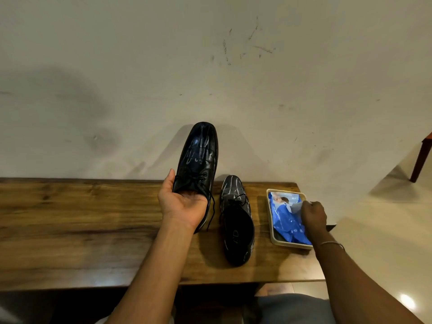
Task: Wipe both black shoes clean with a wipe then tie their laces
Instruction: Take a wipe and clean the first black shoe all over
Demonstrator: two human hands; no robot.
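My left hand (182,202) holds one black shoe (198,157) by its heel end, lifted off the table with the toe pointing up and away; white streaks mark its toe and its laces hang loose. The second black shoe (237,220) lies flat on the wooden table (70,225) just to the right, also streaked white, laces untied. My right hand (312,215) pinches a pale wipe (297,206) at the opening of a blue wipe packet (286,220) that lies in a cream tray (271,220).
A plain wall rises right behind the table. The table's right edge ends just past the tray, with pale floor beyond and a dark red chair leg (419,160) at the far right. My grey-clad lap (294,309) shows below the table's front edge.
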